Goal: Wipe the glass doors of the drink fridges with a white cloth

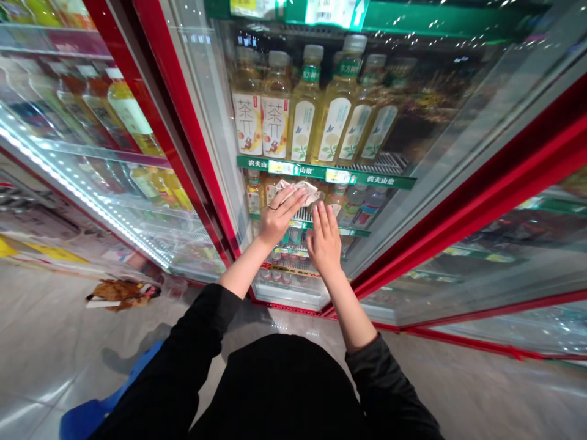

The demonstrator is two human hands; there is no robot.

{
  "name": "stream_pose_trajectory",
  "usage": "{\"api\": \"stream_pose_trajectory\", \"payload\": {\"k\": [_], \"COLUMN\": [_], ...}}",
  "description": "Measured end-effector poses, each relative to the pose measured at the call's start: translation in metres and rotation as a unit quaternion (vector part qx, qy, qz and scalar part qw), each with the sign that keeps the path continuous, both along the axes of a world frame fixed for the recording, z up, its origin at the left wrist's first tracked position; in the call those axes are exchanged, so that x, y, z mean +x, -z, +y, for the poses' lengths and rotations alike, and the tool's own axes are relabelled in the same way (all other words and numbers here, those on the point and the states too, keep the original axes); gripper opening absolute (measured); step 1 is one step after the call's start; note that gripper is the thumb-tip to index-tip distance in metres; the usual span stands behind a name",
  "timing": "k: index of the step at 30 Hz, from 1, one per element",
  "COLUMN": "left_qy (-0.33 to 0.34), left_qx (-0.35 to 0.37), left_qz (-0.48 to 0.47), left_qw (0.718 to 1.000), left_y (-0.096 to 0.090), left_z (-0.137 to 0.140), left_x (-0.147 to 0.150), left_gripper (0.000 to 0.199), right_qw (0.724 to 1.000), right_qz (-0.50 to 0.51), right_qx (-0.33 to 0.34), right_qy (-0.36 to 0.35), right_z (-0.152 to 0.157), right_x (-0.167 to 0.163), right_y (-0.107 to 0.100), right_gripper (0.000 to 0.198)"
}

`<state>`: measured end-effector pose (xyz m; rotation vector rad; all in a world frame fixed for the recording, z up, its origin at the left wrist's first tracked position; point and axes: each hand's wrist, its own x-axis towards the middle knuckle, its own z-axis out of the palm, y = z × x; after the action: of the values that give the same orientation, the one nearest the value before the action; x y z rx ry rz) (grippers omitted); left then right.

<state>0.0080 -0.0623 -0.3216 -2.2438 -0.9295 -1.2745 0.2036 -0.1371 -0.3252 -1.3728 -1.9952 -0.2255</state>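
My left hand point(277, 219) presses a crumpled whitish cloth point(300, 190) against the glass door point(316, 293) of a drinks fridge. Its fingers lie over the cloth, and a thin dark ring shows on one of them. Just to the right, my right hand point(325, 241) rests with outstretched fingers at the same glass, apart from the cloth. Behind the pane stand tea bottles point(302, 116) with pale yellow drink, on a shelf with a green price strip point(385, 180). Smaller bottles on the lower shelves are partly hidden by my hands.
Red door frames point(183, 116) border the glass on both sides. Another lit fridge with bottles point(132, 113) stands at left. On the grey floor are a brown plush-like thing point(121, 294) and a blue plastic object point(92, 418), partly behind my arm.
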Motion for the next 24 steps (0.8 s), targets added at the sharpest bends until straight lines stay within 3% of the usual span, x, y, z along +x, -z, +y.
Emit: {"api": "stream_pose_trajectory", "payload": {"k": [5, 10, 13, 18, 21, 24], "left_qy": [0.094, 0.068, 0.041, 0.006, 0.069, 0.11], "left_qx": [-0.034, -0.036, -0.025, -0.005, -0.02, 0.005], "left_qz": [0.111, 0.083, 0.032, -0.053, 0.0, 0.103], "left_qw": [0.989, 0.994, 0.998, 0.999, 0.997, 0.989], "left_y": [0.005, 0.017, 0.019, 0.01, 0.003, 0.002], "left_z": [-0.006, -0.007, -0.002, 0.006, 0.006, 0.002], "left_x": [-0.034, -0.078, -0.074, -0.04, -0.04, -0.066], "left_gripper": [0.043, 0.042, 0.046, 0.049, 0.048, 0.047], "right_qw": [1.0, 0.999, 0.999, 0.999, 1.0, 1.0], "right_qz": [0.006, -0.004, -0.016, -0.029, -0.022, -0.011], "right_qx": [0.023, 0.018, 0.013, -0.009, -0.011, -0.004], "right_qy": [0.017, 0.035, 0.036, 0.028, 0.019, 0.01], "right_z": [0.009, 0.006, 0.003, 0.002, 0.002, 0.002], "right_x": [-0.004, -0.008, -0.018, -0.034, -0.039, -0.042], "right_y": [0.002, 0.005, 0.002, -0.002, -0.001, 0.002], "right_gripper": [0.07, 0.073, 0.074, 0.075, 0.075, 0.074]}}
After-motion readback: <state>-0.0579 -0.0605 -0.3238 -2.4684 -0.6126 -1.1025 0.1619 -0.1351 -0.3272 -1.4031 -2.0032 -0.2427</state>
